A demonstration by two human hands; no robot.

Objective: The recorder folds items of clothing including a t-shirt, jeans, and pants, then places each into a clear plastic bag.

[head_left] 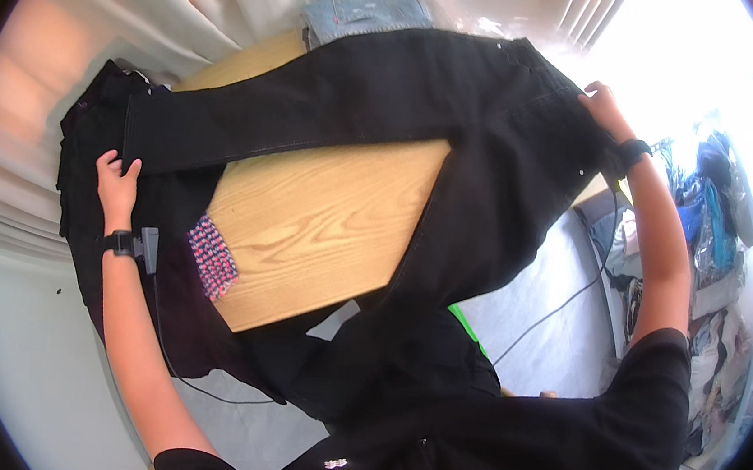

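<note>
A pair of black trousers (354, 88) stretches across a wooden table (325, 203). One leg runs out to the left, and the other drops toward my body. At the upper right, my right hand (608, 110) has its fingers closed on the waist end of the trousers. My left hand (117, 185) rests by the hem of the far leg, thumb and fingers spread apart against dark cloth. Beneath that hem lie more black garments (86, 139), draped over the table's left end. A pink and navy patterned piece of fabric (213, 257) shows between them and the bare wood.
Folded blue denim (366, 12) sits at the table's far edge beside clear plastic (498, 9). A pale curtain (153, 10) hangs behind. Thin cables (561, 294) trail from both wrist devices. Piled clothes and plastic bags (714, 213) line the right side.
</note>
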